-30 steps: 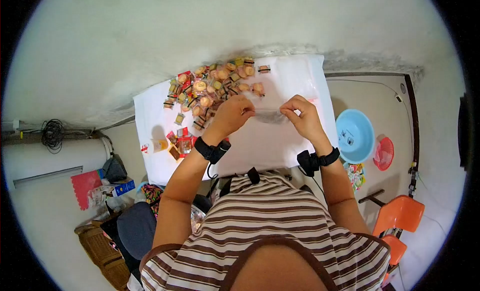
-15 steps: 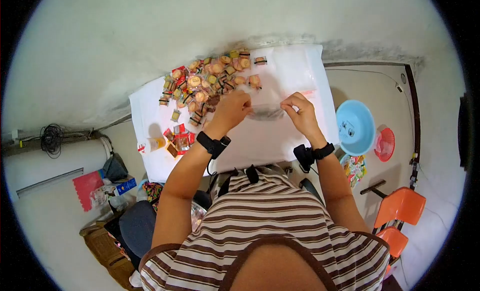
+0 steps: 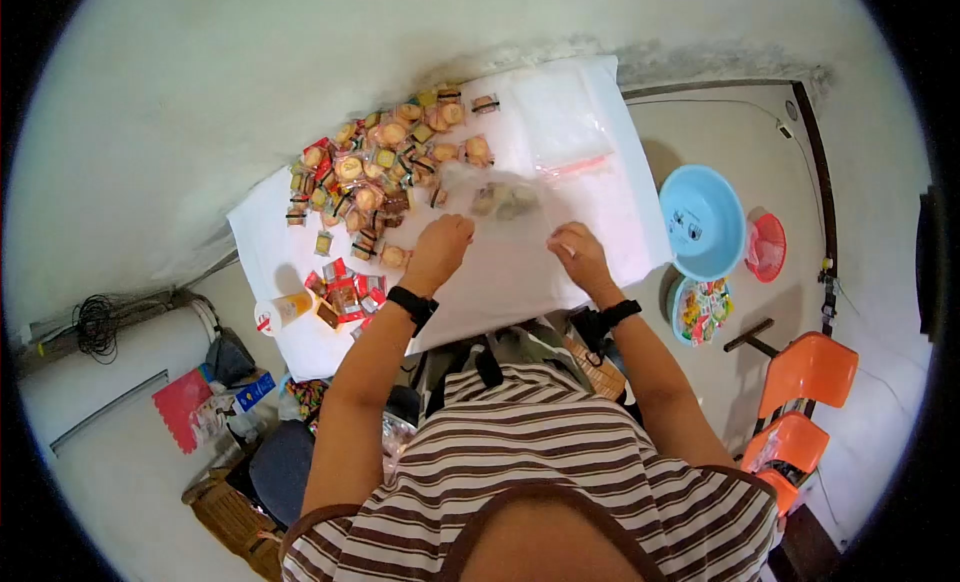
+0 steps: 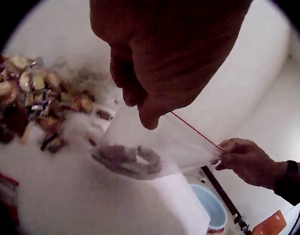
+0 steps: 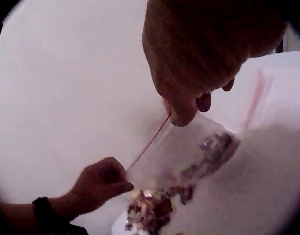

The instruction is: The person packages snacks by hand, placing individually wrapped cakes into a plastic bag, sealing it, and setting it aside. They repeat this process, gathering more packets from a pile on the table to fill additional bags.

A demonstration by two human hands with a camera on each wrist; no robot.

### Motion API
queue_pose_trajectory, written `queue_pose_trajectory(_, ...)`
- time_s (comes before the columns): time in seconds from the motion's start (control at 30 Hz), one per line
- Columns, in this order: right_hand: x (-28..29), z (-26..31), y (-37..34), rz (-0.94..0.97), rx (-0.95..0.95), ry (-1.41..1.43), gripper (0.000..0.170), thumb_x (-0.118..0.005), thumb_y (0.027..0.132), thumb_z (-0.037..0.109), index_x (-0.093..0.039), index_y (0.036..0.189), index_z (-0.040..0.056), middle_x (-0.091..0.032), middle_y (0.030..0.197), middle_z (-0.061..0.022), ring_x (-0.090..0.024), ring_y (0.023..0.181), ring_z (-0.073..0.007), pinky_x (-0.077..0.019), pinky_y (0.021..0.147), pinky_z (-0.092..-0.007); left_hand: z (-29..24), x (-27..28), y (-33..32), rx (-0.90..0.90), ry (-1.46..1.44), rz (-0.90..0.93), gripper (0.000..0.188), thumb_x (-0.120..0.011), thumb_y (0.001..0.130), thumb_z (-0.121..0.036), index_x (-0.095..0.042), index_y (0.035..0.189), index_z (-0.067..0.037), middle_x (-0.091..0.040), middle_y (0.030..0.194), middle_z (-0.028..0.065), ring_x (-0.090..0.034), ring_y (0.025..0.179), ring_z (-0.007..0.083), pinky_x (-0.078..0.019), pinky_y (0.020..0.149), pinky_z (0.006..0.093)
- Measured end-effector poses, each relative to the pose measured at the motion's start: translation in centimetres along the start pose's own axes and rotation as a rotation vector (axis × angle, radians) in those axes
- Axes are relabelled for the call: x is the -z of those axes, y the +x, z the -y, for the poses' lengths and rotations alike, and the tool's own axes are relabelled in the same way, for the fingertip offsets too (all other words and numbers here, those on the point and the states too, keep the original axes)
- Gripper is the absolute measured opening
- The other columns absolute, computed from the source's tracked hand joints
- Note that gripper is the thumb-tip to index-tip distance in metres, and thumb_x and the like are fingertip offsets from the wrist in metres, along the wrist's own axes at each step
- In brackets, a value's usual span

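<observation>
Your left hand (image 3: 440,252) and right hand (image 3: 585,262) pinch opposite ends of the clear bag's (image 4: 162,139) red seal (image 4: 196,131). Bag's stretched between your fingers, blurred contents sagging just beyond. Wrapped biscuits (image 3: 365,182) piled on worktop (image 3: 624,232) past left fingers; blue basin (image 3: 705,244) well right.

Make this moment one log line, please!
left hand: pinches bag | right hand: pinches bag | contents: inside bag, blurred | wrapped snacks: piled on table

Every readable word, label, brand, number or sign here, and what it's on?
None readable.
Clear bag: no legible text.
Snack packets: print too small, blurred.
Red packets: too small.
Blue basin: dark marks, too small.
Blue box: pale marks, too small.
</observation>
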State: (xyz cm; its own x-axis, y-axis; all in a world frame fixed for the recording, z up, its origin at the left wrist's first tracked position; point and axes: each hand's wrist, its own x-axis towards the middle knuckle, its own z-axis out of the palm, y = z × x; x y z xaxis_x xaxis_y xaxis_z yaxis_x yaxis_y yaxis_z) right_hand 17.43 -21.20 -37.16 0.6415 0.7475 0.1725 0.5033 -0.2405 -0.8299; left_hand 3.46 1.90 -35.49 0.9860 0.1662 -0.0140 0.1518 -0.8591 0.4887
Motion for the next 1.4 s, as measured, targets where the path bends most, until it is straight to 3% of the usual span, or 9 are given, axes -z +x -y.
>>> queue_pose_trajectory(0.37,-4.7,-4.2,-9.3,0.335,-0.085,-0.043,0.008,-0.063,0.078,0.013,-0.062,0.080,0.0052,-0.063,0.092,-0.0108,-0.057,0.092,-0.0296,-0.0466,0.079,-0.0397,1.6,-9.2,-9.1,0.191,-0.191,0.269,0.007,-0.061,0.075,-0.014,-0.064,0.077,-0.007,-0.059,0.081,0.0094,-0.056,0.084,0.0293,-0.0473,0.073,0.0385)
queue_pose_trajectory(0.57,-6.4,-6.4,-9.3,0.269,-0.462,0.034,0.017,-0.061,0.082,0.019,-0.060,0.082,0.0019,-0.063,0.083,-0.0123,-0.059,0.080,-0.0299,-0.0473,0.071,-0.0371,3.8,-10.6,-8.5,0.539,-0.527,0.350,0.017,-0.059,0.079,-0.022,-0.065,0.084,-0.007,-0.062,0.087,0.0098,-0.057,0.090,0.0289,-0.0466,0.075,0.0395)
queue_pose_trajectory(0.7,-7.7,-8.2,-6.5,0.266,-0.659,0.171,0.019,-0.057,0.085,0.019,-0.059,0.085,-0.0005,-0.061,0.073,-0.0106,-0.056,0.065,-0.0188,-0.0454,0.064,-0.0319,4.3,-11.2,-5.5,0.662,-0.447,0.281,0.016,-0.057,0.081,-0.017,-0.064,0.089,-0.006,-0.062,0.093,0.0129,-0.057,0.094,0.0268,-0.0444,0.082,0.0372)
queue_pose_trajectory(0.87,-10.1,-11.7,-5.7,0.262,-0.721,0.020,0.020,-0.058,0.085,0.018,-0.060,0.086,-0.0011,-0.059,0.068,-0.0068,-0.054,0.063,-0.0133,-0.0436,0.059,-0.0287,3.2,-12.7,-4.5,0.238,0.060,-0.239,0.025,-0.055,0.077,-0.009,-0.059,0.102,-0.006,-0.056,0.104,0.0133,-0.052,0.097,0.0335,-0.0430,0.081,0.0416)
queue_pose_trajectory(0.93,-10.8,-12.9,-5.9,0.242,-0.771,0.133,0.019,-0.058,0.085,0.017,-0.060,0.086,-0.0011,-0.058,0.067,-0.0045,-0.053,0.063,-0.0118,-0.0431,0.059,-0.0279,1.7,-13.6,-5.2,0.109,-0.071,0.117,0.037,-0.052,0.077,-0.009,-0.054,0.113,-0.007,-0.052,0.115,0.0101,-0.049,0.105,0.0308,-0.0405,0.086,0.0414)
queue_pose_trajectory(1.0,-10.7,-13.0,-5.8,0.256,-0.768,0.109,0.018,-0.058,0.085,0.017,-0.060,0.086,-0.0008,-0.058,0.067,-0.0039,-0.053,0.063,-0.0117,-0.0432,0.059,-0.0279,-0.2,-14.6,-7.1,-0.270,-0.045,0.026,0.046,-0.048,0.080,-0.010,-0.045,0.126,-0.007,-0.046,0.126,0.0087,-0.043,0.115,0.0269,-0.0377,0.093,0.0399)
queue_pose_trajectory(1.17,-9.1,-12.0,-5.5,0.256,-0.833,0.186,0.016,-0.059,0.084,0.016,-0.059,0.084,-0.0002,-0.059,0.071,-0.0041,-0.053,0.066,-0.0113,-0.0438,0.062,-0.0274,-2.9,-17.1,-7.8,-0.147,0.063,0.200,0.057,-0.053,0.082,-0.013,-0.035,0.135,-0.007,-0.031,0.141,0.0099,-0.028,0.131,0.0256,-0.0293,0.103,0.0430)
queue_pose_trajectory(1.23,-8.3,-11.5,-5.7,0.264,-0.704,0.276,0.021,-0.062,0.080,0.021,-0.061,0.088,0.0020,-0.064,0.084,-0.0102,-0.058,0.076,-0.0240,-0.0465,0.069,-0.0348,-2.9,-17.6,-7.4,0.006,0.301,0.190,0.053,-0.050,0.085,-0.017,-0.036,0.135,-0.011,-0.031,0.142,0.0078,-0.028,0.131,0.0241,-0.0255,0.104,0.0454)
queue_pose_trajectory(1.4,-6.4,-9.0,-5.4,0.392,-0.255,0.152,0.021,-0.065,0.077,0.017,-0.058,0.093,0.0045,-0.060,0.104,-0.0093,-0.053,0.098,-0.0263,-0.0429,0.083,-0.0408,-2.2,-17.5,-6.8,0.137,0.122,0.013,0.054,-0.056,0.082,-0.019,-0.039,0.132,-0.011,-0.038,0.135,0.0071,-0.032,0.128,0.0228,-0.0256,0.101,0.0512)
